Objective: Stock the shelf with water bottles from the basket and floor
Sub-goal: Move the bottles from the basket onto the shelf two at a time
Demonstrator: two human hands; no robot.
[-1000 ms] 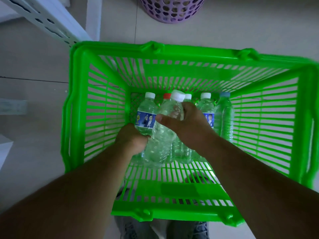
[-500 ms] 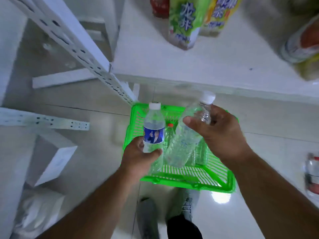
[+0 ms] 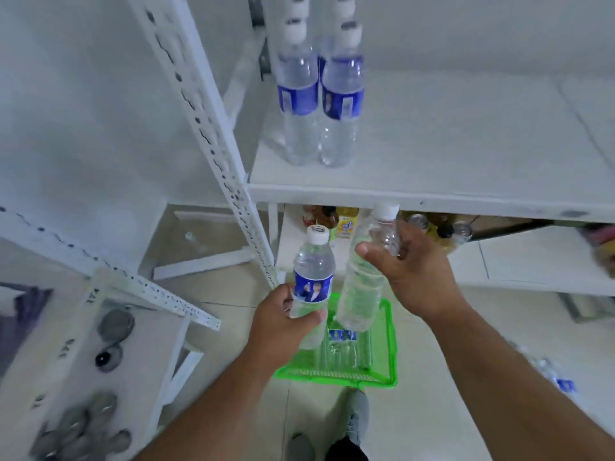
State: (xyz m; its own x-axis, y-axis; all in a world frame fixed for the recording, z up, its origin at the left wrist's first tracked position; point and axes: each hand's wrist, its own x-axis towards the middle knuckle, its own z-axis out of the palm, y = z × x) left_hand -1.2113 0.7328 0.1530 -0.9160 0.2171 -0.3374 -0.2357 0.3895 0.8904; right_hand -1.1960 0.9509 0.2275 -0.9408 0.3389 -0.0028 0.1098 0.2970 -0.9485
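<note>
The left hand is wrapped around the lower half of a labelled water bottle, fingers curled over its blue label, thumb across the front; the bottle stands upright with a white cap on top. The right hand grips an unlabelled water bottle near its shoulder, thumb on the near side and fingers around the far side, so the clear body hangs below the hand, tilted with the white cap toward the shelf edge. Both hands are closed on their bottles and held above the floor, in front of and slightly below the shelf.

Below the hands, a green basket sits on the tiled floor and holds more clear bottles; their count cannot be told, though a blue label shows on one. On the white shelf board two rows of water bottles stand upright at the left end, close beside the perforated white upright; they carry blue labels and white caps. The rest of that board is bare. The level beneath it holds assorted drink bottles with dark and coloured caps, partly hidden.

The blue label on the left hand's bottle shows a figure in dark clothing; its writing is too blurred to read. At the right edge another bottle lies on the floor.
</note>
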